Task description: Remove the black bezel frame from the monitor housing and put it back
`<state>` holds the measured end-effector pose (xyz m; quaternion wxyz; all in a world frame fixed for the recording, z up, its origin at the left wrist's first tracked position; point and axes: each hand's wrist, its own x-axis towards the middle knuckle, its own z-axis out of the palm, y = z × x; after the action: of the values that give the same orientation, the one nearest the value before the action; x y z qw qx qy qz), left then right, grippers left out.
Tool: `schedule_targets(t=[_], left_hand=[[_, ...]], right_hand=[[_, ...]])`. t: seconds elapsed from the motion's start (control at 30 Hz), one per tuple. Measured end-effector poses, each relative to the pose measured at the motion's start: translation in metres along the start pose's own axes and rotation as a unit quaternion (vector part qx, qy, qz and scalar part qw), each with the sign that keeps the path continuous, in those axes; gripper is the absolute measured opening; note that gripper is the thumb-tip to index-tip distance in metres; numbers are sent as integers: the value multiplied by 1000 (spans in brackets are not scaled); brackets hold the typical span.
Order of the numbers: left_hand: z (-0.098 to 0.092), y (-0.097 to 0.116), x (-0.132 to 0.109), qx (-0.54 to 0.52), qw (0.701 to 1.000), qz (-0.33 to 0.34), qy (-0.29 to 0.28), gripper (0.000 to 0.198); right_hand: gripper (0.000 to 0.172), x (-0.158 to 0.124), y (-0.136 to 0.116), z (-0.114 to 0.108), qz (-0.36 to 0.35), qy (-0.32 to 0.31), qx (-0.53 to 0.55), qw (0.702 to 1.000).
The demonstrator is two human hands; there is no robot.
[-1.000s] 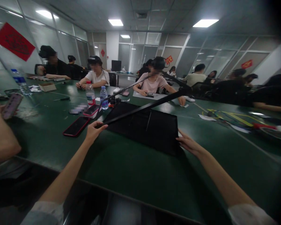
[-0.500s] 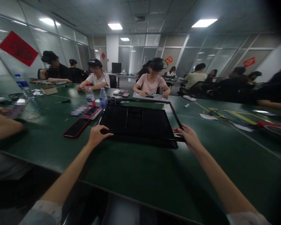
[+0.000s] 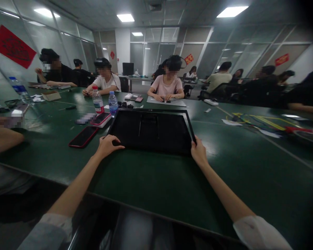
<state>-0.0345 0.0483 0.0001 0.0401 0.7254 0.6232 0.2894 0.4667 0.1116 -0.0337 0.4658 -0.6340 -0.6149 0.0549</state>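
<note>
A flat black rectangular panel (image 3: 151,130) with a thin black frame lies on the green table (image 3: 151,180) in front of me. My left hand (image 3: 106,146) rests on its near left corner, fingers curled over the edge. My right hand (image 3: 198,152) is closed on the near right corner of the frame, thumb on top. The frame lies down flat on the panel.
A red-cased phone (image 3: 83,136) lies left of the panel, with another phone (image 3: 100,119) and two water bottles (image 3: 97,100) behind it. A neighbour's arm (image 3: 2,137) holds a phone at far left. Several people sit across the table. Yellow cables (image 3: 261,121) lie at right.
The thin black frame, tilted up a second ago, has come down flat onto the panel. My right hand moved from the panel's side to grip the frame's near right corner.
</note>
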Motion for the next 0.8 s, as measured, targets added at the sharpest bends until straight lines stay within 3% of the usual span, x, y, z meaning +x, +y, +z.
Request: schedule_targets(t=[0.3,0.5,0.6,0.8], left_hand=[[-7,6,-3,4,1000,5,-6,37],[3,-13,9,-6,983,-111,147,53],[8,-26,15,-26,976,-166,139,53],[9,-33,19,-22,973,-203,110,46]], right_hand=[[56,2,1,1,6,-18,13,1000],[51,4,5,3,32,-11,24,999],[56,6,10,5,34,-28,21,999],[59,7,21,8,29,-42,45,998]])
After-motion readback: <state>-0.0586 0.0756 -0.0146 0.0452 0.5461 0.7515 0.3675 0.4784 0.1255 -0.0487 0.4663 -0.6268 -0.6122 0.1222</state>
